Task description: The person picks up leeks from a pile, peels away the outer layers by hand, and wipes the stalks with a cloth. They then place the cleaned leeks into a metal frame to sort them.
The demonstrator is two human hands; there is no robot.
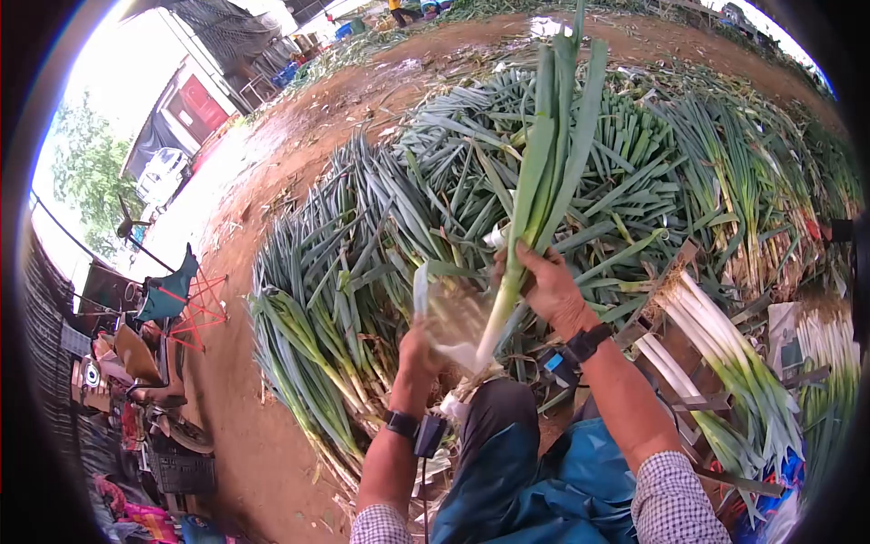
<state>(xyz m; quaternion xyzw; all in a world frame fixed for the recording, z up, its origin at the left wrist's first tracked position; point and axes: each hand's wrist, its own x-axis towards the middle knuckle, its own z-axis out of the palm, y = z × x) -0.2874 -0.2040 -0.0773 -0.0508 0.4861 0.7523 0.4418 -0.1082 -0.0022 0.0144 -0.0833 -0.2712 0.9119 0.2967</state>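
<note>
My right hand (553, 288) is closed round the lower stalk of a leek (535, 213). The leek is tilted, its green leaves pointing up and its white root end down towards my knees. My left hand (419, 352), partly blurred, is closed to the left of the white end. From it rises a pale strip (420, 290) that looks like an outer leek leaf being peeled off. A thin see-through smear lies between this hand and the stalk. Trimmed white leeks (702, 317) lie in a rack by my right forearm.
A wide heap of leeks (362, 227) spreads in front of me. More white-ended leeks (829, 354) lie at far right. On the left stand a folding stool (172, 286) and a parked motorbike (168, 399). Bare soil (240, 408) runs between them and the heap.
</note>
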